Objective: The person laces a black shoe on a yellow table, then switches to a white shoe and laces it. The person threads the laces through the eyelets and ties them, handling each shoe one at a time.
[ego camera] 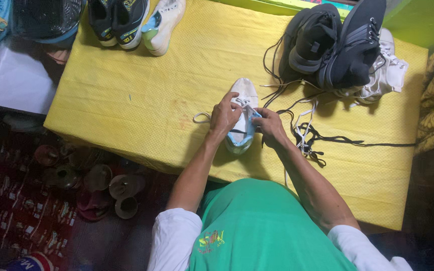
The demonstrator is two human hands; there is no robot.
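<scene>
Both hands cover the white shoe's (241, 116) lacing — the grip on the lace is indiscernible; dark shoes (114, 20) at the top edge are cropped.

No packages, signs or screens show. The one label-like mark is a small yellow printed emblem (211, 240) on the green shirt front, well below the fingers (237, 103), towards the person's left side.
</scene>
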